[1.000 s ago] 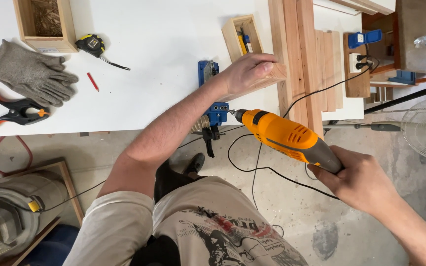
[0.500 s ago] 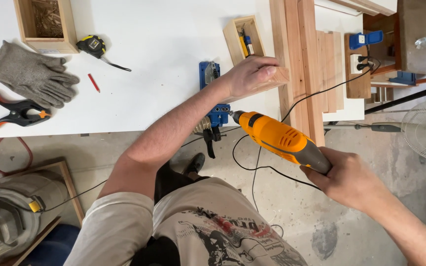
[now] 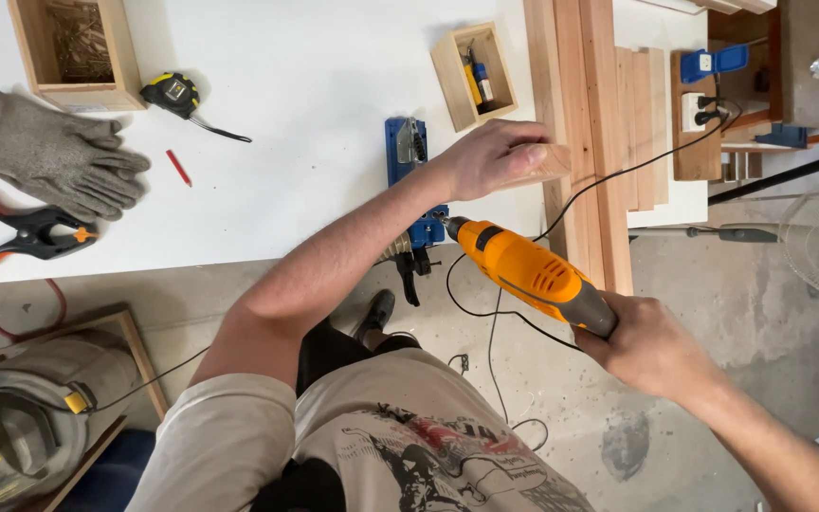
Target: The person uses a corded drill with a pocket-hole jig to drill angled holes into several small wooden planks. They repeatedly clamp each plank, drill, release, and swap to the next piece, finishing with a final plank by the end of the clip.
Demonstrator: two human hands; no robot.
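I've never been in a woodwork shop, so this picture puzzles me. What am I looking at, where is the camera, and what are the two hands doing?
The camera sits on the person's head and looks down, so you see their own arms and shirt. The right hand grips an orange corded drill, its tip at a blue drilling jig at the edge of the white table. The left hand presses on a wooden piece beside the jig. Also on the table: grey gloves, a black and orange spring clamp, a red pencil, a tape measure, two small wooden boxes and long boards. A grey vacuum stands on the floor.
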